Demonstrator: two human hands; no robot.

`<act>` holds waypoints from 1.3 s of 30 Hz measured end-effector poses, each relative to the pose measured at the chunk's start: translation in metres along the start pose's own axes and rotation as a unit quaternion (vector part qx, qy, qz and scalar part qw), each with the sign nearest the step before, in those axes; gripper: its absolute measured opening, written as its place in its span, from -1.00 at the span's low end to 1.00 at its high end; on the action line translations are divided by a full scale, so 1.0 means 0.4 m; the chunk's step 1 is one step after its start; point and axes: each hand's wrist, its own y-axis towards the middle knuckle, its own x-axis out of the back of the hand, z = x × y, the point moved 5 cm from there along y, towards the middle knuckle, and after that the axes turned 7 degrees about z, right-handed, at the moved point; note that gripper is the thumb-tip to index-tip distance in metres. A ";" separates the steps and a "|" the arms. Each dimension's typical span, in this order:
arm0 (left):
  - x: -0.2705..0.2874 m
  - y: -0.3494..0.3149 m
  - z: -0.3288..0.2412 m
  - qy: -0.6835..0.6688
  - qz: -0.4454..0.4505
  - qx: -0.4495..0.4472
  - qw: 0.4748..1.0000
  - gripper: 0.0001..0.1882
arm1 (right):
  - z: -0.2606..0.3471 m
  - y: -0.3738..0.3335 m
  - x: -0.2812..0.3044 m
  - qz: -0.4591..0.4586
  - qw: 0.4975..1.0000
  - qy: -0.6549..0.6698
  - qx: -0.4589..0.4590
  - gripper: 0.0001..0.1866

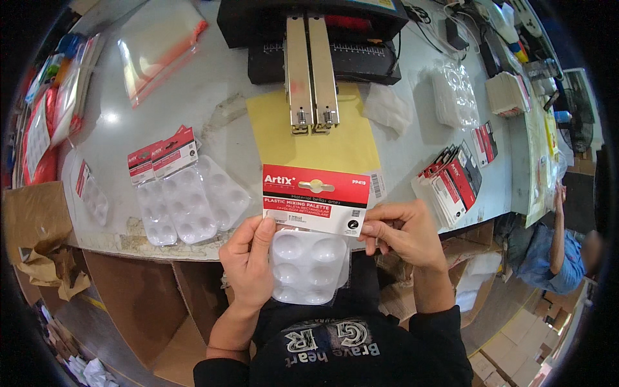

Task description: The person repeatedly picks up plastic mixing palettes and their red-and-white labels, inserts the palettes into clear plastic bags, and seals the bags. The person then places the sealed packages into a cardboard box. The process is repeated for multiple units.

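In front of my body I hold a white plastic mixing palette point(309, 263) in a clear bag, with a red, black and white header card point(303, 193) across its top. My left hand point(248, 261) is closed on the card's lower left corner, thumb on the front. On the right, my right hand point(409, 235) pinches the card's lower right edge between thumb and fingers. Just beyond the card stands a black stapling machine point(271, 61) with two metal arms point(311, 74). Their tips reach over a yellow sheet point(277, 129) on the table.
Carded palettes point(177, 203) lie in an overlapping pile at left. Folded header cards point(451, 184) and stacked bare palettes point(454, 93) are at right. Clear bags point(158, 48) lie at far left. Open cardboard boxes point(135, 300) stand below the table edge. Another person point(554, 258) is at far right.
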 end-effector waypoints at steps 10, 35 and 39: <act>-0.016 0.007 0.002 0.018 -0.010 -0.005 1.000 -0.78 | -0.021 0.005 -0.005 0.007 0.999 0.040 0.021 -0.82; -0.038 0.244 0.074 0.035 0.013 -0.029 0.999 -0.74 | -0.057 0.242 0.032 -0.131 0.968 0.188 0.104 -0.84; -0.041 0.286 0.107 -0.010 0.039 -0.049 0.998 -0.74 | -0.081 0.283 0.045 -0.135 0.963 0.191 0.135 -0.82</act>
